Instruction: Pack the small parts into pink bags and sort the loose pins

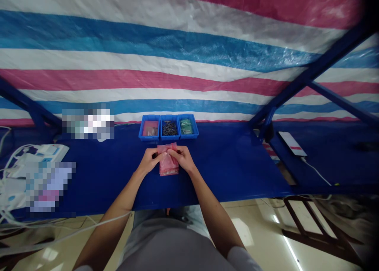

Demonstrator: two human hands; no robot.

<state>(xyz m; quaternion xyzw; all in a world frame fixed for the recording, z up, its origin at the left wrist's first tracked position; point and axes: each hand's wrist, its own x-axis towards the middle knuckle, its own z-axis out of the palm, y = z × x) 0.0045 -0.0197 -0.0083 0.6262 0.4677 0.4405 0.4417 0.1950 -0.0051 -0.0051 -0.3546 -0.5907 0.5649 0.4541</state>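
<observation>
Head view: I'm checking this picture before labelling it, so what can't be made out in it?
All in the head view:
Left hand and right hand: the fingers beneath the pink bag, hidden by it.
Pink bag: its contents, obscured by the plastic.
Dark pieces in the middle blue tray: exact shapes, too small.
Phone: details on its screen, too small.
Back-left patch: whatever lies behind its pixelation.

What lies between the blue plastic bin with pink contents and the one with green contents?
A blue rectangular plastic bin holding small dark metallic pieces, in the head view.
</observation>
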